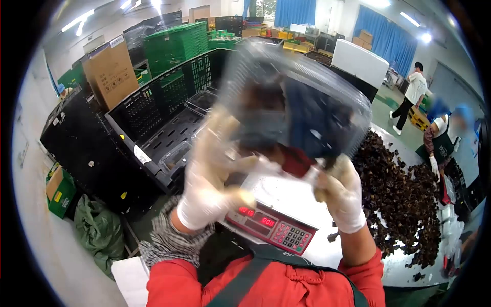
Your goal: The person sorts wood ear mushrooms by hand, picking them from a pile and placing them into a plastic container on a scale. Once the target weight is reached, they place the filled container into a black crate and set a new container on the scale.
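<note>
A clear plastic tray point(317, 115) is raised in front of me, tilted up and smeared by motion. My left hand point(207, 179), in a white glove, is closed on its left side. On the lower right edge, the gloved fingers of my right hand point(343, 193) grip the same tray. Dark patches show on or through the plastic. Below the hands sits a red digital scale point(271, 227) with lit red numbers and a keypad. Its pale weighing plate is partly hidden by the tray and hands.
Dark, wrinkled pieces like wood ear mushrooms point(399, 199) cover the table at right. A black crate point(153, 110) with clear trays stands at left, beside a cardboard box point(110, 71). A co-worker point(445, 138) is at the right table edge; another person point(411, 94) walks behind.
</note>
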Tool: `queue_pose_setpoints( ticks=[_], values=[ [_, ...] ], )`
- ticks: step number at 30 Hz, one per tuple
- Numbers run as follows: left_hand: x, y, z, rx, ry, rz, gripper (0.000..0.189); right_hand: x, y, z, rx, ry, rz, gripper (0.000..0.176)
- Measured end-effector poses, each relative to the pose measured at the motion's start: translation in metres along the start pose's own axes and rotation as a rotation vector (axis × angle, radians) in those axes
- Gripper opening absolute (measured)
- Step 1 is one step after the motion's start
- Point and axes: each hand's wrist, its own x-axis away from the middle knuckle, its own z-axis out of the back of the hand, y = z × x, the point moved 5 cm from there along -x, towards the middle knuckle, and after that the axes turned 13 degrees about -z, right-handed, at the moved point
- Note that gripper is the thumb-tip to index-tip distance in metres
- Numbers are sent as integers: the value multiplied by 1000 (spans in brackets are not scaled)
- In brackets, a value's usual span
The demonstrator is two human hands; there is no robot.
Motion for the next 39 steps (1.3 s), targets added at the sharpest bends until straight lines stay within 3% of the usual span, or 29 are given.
queue_pose_setpoints(
  ticks=[1,2,3,4,6,7,9,10,12,13,15,16,17,20,22,23,24,25,26,27,28,29,31,32,34,36,39],
  values=[
    [-18,10,3,66,190,34,92,-5,-9,-23,8,-63,17,26],
    [-38,20,16,-120,268,-35,76,-9,-16,-43,15,-126,38,28],
    [-60,28,33,-154,250,-48,61,-10,-17,-56,-60,-265,46,32],
    [-81,39,40,-192,266,-24,54,-10,-18,-61,-27,-341,68,46],
    [-117,52,83,-366,194,60,42,-10,-13,-41,265,-226,214,60],
    [-131,55,92,-519,273,46,41,-10,-5,-22,298,-189,187,56],
    [-153,49,143,-971,83,155,43,-7,20,26,273,-9,39,42],
    [-159,36,176,-1094,35,321,47,-2,33,52,237,86,-12,36],
    [-164,6,216,-1374,-11,449,52,18,47,93,348,288,-78,26],
    [-164,-17,255,-1417,24,515,49,30,54,110,381,352,-61,24],
    [-155,-43,278,-1308,91,808,49,60,68,146,371,579,-237,23],
    [-154,-55,303,-1489,-50,935,54,77,65,156,377,665,-253,21],
    [-155,-65,327,-1937,-197,838,56,97,71,175,367,771,-241,21],
    [-148,-82,325,-1830,-422,1032,61,166,103,239,344,952,-251,20],
    [-137,-89,296,-1658,-383,1246,64,215,136,276,308,1152,-323,19],
    [-130,-94,289,-1660,-405,1352,64,236,153,282,366,1159,-436,19],
    [-120,-103,281,-1640,-582,1474,63,261,171,285,415,1185,-562,19],
    [-119,-109,275,-1630,-858,1346,63,267,194,289,433,1137,-545,18],
    [-121,-114,272,-1685,-964,1258,61,284,222,289,447,1120,-537,17],
    [-126,-138,306,-1658,-1114,1200,56,275,222,267,761,1062,-498,15],
    [-139,-140,295,-1615,-936,964,47,259,206,234,876,1020,-614,15],
    [-156,-151,285,-1433,-833,986,33,257,214,226,1190,983,-419,12],
    [-195,-169,228,-1336,-847,805,20,248,217,221,1308,1009,-452,8],
    [-213,-189,220,-1160,-841,647,20,245,218,222,1336,1064,-325,6],
    [-240,-221,156,-1130,-875,189,24,240,217,221,1419,1075,-276,5],
    [-238,-244,63,-1092,-896,109,32,243,224,225,1429,1106,-263,5],
    [-203,-274,-82,-1064,-1163,76,39,248,224,227,1399,1139,-298,6]
  ],
)
